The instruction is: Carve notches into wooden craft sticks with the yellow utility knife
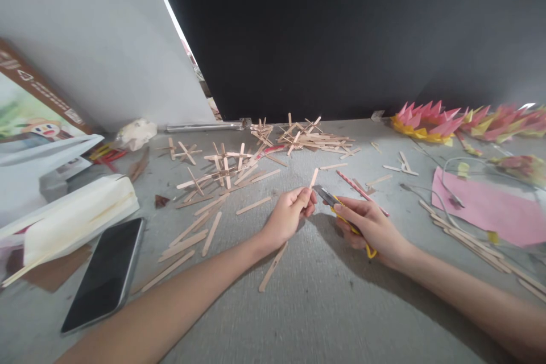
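Observation:
Pinched in my left hand (294,207) is a wooden craft stick (314,177), its upper end sticking up past the thumb. My right hand (371,224) is wrapped round a yellow utility knife (350,224). The knife's grey tip points up and left, close beside the stick; whether they touch I cannot tell. Below my left wrist lies a loose stick with a slot in it (273,267). A red-and-white striped straw (362,193) rests just beyond my right hand. Several loose sticks (253,206) lie left of my left hand.
Crossed sticks (226,162) and a stick pile (319,140) lie toward the dark panel (341,40). At left are a phone (106,273) and a cream paper packet (81,213). Rightward are pink paper (482,210), a cable (452,196), more sticks (469,242) and pink-yellow paper crowns (426,122).

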A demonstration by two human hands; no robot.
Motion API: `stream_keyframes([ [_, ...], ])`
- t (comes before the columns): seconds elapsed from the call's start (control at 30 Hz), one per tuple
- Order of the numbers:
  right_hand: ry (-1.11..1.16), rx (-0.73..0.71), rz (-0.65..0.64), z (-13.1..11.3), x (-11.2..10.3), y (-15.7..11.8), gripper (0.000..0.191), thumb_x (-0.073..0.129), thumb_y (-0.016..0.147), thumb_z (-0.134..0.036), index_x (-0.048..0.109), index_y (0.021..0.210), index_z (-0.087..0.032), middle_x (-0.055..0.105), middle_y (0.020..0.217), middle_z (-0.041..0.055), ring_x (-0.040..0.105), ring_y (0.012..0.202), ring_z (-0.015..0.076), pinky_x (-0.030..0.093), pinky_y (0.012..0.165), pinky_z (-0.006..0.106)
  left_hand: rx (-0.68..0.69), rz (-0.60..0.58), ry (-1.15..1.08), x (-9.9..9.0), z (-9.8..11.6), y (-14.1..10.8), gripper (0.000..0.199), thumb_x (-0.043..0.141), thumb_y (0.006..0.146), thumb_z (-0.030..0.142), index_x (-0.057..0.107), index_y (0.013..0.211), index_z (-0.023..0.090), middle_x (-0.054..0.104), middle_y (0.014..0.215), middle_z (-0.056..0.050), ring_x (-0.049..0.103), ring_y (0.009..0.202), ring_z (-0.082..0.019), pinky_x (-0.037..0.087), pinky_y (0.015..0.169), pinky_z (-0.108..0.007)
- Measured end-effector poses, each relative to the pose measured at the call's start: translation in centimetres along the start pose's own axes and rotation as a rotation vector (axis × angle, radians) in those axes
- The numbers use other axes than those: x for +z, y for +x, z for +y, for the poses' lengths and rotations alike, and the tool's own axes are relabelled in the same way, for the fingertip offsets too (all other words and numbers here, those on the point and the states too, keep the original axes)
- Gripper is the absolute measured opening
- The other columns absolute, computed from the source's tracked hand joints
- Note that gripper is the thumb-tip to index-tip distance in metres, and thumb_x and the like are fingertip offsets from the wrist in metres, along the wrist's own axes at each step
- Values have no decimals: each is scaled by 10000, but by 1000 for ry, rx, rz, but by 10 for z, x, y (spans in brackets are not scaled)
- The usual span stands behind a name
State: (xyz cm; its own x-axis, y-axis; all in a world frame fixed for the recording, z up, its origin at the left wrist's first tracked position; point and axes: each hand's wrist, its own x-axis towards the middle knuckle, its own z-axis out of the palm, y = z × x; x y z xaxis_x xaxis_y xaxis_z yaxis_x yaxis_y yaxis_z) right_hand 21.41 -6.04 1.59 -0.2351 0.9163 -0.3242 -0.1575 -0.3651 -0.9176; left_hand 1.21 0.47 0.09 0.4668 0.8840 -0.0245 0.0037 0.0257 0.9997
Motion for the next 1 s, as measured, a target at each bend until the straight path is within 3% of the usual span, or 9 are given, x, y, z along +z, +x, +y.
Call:
stream_keyframes([
  [0.53, 80, 74, -35, -3, -8, 2, 379, 756, 943, -557, 598, 930, -212, 438, 650, -91, 286, 420, 15, 159, 413, 192, -14, -30, -43, -1, 1, 1, 416, 450, 1054, 560, 549, 870, 201, 456, 618, 49, 343, 571, -119, 271, 578, -255],
  [1.0, 87, 83, -44, -6, -9, 4, 377, 763, 929, -559, 614, 960, -213, 436, 632, -95, 258, 417, 17, 164, 405, 184, -30, -32, -26, -1, 5, 1, 445, 448, 1040, 603, 544, 860, 208, 426, 608, 55, 334, 576, -126, 274, 599, -262],
])
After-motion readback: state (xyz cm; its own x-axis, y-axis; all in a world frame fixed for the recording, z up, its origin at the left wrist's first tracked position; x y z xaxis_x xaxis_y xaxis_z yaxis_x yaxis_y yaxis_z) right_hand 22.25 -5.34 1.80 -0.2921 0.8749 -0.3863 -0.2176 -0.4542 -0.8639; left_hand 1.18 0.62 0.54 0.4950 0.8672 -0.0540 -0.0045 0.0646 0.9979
